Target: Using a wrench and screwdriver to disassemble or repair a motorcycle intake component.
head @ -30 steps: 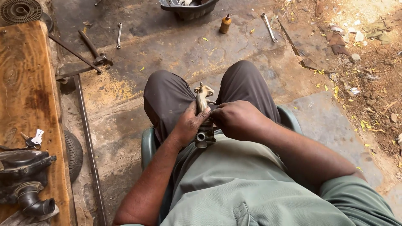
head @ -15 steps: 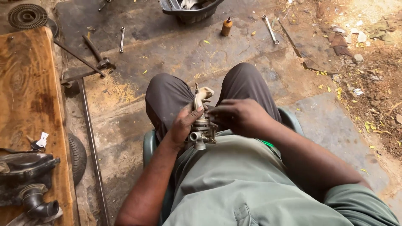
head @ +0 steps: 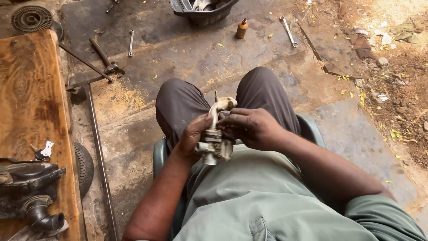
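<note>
Here, above the green chair (head: 158, 157), both the left hand (head: 192, 136) and right hand (head: 250, 127) are clamped on a small grimy metal carburetor (head: 215, 143), pale curved pipe sticking up from its top.

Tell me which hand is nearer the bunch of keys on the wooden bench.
Left. The left hand grips the carburetor on the side towards the keys; the right hand is on the part's far side.
</note>
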